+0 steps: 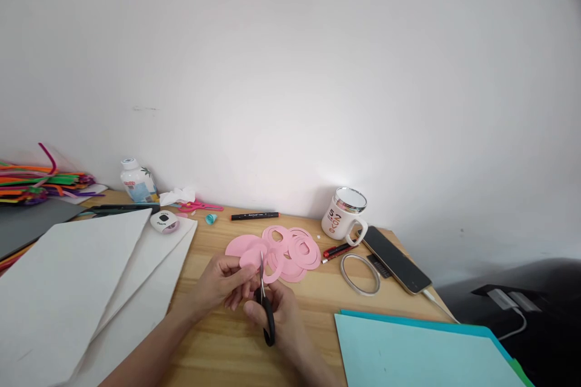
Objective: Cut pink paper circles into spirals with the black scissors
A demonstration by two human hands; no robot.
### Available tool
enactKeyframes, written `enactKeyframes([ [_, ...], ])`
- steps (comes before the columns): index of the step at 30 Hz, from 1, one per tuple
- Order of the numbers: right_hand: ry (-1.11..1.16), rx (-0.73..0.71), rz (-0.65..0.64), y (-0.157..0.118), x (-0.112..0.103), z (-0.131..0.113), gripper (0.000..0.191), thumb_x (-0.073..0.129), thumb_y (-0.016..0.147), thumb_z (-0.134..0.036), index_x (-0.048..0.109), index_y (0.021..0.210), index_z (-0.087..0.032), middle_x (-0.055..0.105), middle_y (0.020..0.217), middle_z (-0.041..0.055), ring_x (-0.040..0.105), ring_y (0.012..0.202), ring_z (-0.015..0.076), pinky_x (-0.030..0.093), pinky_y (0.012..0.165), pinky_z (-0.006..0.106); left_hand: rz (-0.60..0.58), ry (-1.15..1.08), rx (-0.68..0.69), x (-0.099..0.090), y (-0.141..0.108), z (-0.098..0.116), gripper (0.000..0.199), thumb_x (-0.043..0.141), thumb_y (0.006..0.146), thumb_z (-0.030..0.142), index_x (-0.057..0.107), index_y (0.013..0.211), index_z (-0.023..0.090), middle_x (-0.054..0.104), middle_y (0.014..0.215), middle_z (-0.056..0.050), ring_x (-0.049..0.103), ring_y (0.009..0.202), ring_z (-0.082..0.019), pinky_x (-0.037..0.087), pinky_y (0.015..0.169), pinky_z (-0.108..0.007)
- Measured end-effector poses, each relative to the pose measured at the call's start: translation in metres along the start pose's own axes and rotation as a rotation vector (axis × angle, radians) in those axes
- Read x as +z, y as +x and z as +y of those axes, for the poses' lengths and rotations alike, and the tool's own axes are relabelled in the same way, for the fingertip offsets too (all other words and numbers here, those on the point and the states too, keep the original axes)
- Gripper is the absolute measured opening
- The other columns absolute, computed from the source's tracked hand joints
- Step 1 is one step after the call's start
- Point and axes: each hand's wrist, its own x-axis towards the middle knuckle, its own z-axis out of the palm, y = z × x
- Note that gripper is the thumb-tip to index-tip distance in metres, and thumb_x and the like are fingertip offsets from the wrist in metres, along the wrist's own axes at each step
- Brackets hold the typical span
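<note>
Between the thumb and fingers of my left hand [229,281] is a small pink paper piece [249,258], held up over the table. My right hand [281,311] grips black-handled scissors [267,314], its thumb and fingers around the handles. The scissor blades point away from me and lie against the pink paper's right side, by a curved strip. Just beyond both hands is a loose pile of pink paper rings and discs [305,253], overlapping on the wooden table [209,344]. Some of the pile is hidden behind my hands and the held paper.
White sheets [68,290] cover the left side; light blue sheets [417,351] lie at right. Toward the wall stand a white mug [344,217] and a bottle [138,181]. A black marker [255,216], pink scissors [202,206], tape roll [360,274] and phone [399,260] lie around.
</note>
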Motion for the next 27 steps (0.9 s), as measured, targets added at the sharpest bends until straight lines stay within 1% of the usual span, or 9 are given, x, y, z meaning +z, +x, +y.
enactKeyframes([
  [2,0.009,-0.004,-0.009,0.0005,0.0008,-0.0024,0.032,0.077,0.059,-0.035,0.055,0.074,-0.017,0.052,0.060,-0.0031,0.040,0.050,0.0087,0.032,0.044,0.019,-0.011,0.007,0.000,-0.0007,-0.0001,-0.0012,0.040,0.058,0.075,0.046,0.060,0.055,0.012,0.054,0.041,0.002,0.041,0.028,-0.005,0.029,0.029,-0.015],
  [6,-0.020,0.063,0.022,0.0000,-0.0006,-0.0007,0.034,0.077,0.058,-0.036,0.051,0.071,-0.018,0.047,0.058,-0.0049,0.036,0.047,0.0075,0.028,0.042,0.018,-0.003,0.014,-0.010,-0.0018,-0.0003,-0.0014,0.042,0.058,0.076,0.046,0.056,0.051,0.012,0.056,0.045,0.000,0.043,0.030,-0.005,0.029,0.030,-0.015],
  [9,-0.045,0.069,0.029,-0.0006,-0.0028,0.0029,0.035,0.076,0.058,-0.038,0.051,0.071,-0.018,0.048,0.058,-0.0048,0.037,0.045,0.0073,0.029,0.042,0.019,0.005,0.025,-0.011,-0.0017,-0.0008,-0.0001,0.043,0.057,0.076,0.046,0.055,0.049,0.013,0.056,0.046,0.001,0.043,0.030,-0.005,0.029,0.030,-0.015],
  [12,-0.040,0.065,0.039,-0.0010,-0.0037,0.0057,0.035,0.076,0.058,-0.039,0.053,0.074,-0.018,0.050,0.059,-0.0044,0.038,0.043,0.0069,0.030,0.041,0.019,0.039,0.048,-0.015,-0.0014,-0.0012,0.0012,0.043,0.058,0.075,0.047,0.054,0.049,0.013,0.056,0.045,0.001,0.043,0.030,-0.005,0.029,0.030,-0.015],
  [16,-0.050,0.078,0.064,-0.0014,-0.0032,0.0062,0.033,0.076,0.059,-0.038,0.054,0.074,-0.017,0.047,0.051,-0.0065,0.036,0.039,0.0064,0.029,0.037,0.018,0.074,0.056,-0.025,-0.0028,-0.0008,0.0005,0.041,0.059,0.073,0.049,0.056,0.054,0.012,0.055,0.043,0.001,0.043,0.029,-0.005,0.027,0.030,-0.015],
  [20,-0.059,0.074,0.046,-0.0016,-0.0026,0.0049,0.032,0.075,0.060,-0.037,0.056,0.074,-0.016,0.048,0.051,-0.0059,0.036,0.037,0.0059,0.029,0.037,0.018,0.082,0.059,-0.026,-0.0047,0.0003,-0.0011,0.042,0.059,0.072,0.050,0.058,0.055,0.012,0.053,0.040,0.002,0.043,0.028,-0.005,0.027,0.029,-0.015],
  [27,-0.068,0.079,0.054,-0.0010,-0.0011,0.0024,0.035,0.075,0.058,-0.041,0.056,0.074,-0.017,0.047,0.051,-0.0061,0.036,0.039,0.0068,0.027,0.038,0.019,0.068,0.053,0.002,-0.0047,-0.0001,0.0009,0.040,0.059,0.073,0.048,0.058,0.055,0.012,0.057,0.044,0.001,0.043,0.029,-0.005,0.027,0.030,-0.016],
])
